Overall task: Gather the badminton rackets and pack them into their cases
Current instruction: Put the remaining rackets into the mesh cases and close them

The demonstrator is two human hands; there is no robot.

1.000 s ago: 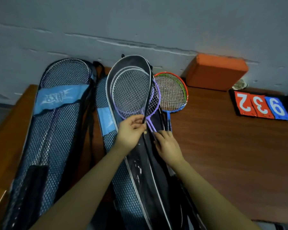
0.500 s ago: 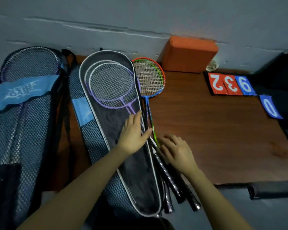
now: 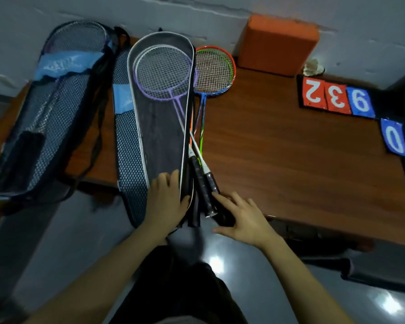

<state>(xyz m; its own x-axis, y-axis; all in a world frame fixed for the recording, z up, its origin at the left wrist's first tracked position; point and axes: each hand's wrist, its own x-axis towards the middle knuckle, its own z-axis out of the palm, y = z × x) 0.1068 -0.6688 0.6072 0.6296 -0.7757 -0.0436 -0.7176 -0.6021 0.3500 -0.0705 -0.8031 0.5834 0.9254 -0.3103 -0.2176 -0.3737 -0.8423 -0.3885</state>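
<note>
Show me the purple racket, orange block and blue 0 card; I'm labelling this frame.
purple racket [image 3: 164, 73]: head view, strings.
orange block [image 3: 278, 43]: head view, front face.
blue 0 card [image 3: 395, 138]: head view, digit.

White digits seen on score cards [image 3: 337, 97] at table's [image 3: 290, 160] right side: "2" and "3" on red cards, "9" on blue card, all printed upside down to viewer. "0" shown on separate blue card [image 3: 395, 139] nearby. Pale logo on blue band [image 3: 66, 65] of mesh racket case not legible.
</note>
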